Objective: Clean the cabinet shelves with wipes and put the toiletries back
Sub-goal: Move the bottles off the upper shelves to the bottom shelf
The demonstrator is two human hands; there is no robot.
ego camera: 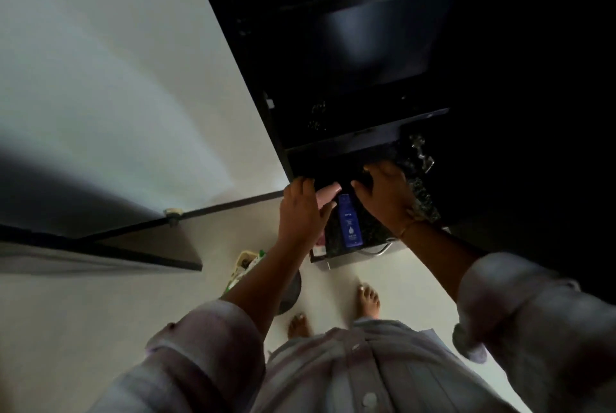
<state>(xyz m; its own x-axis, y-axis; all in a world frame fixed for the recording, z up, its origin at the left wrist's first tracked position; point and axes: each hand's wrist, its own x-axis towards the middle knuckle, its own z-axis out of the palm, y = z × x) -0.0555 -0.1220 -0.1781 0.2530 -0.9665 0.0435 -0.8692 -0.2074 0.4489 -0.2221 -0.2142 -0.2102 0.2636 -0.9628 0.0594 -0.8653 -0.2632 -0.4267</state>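
Fingers curled on the left, spread on the right, at the cabinet shelf point(366, 136) edge.
Left hand point(301, 209) gripped a pink bottle point(328, 193); right hand point(386, 196) was splayed, thumb wide, fingertips lost in shadow, contact unclear. Blue Nivea bottle point(348, 222) sat between them on the speckled counter point(375, 227), with pale floor point(333, 279) beneath.

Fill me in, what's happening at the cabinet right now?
A person stands facing a dark cabinet. The left hand grips a pink bottle; the right hand reaches in with fingers spread, apparently empty. A blue Nivea bottle sits on the speckled counter between them.
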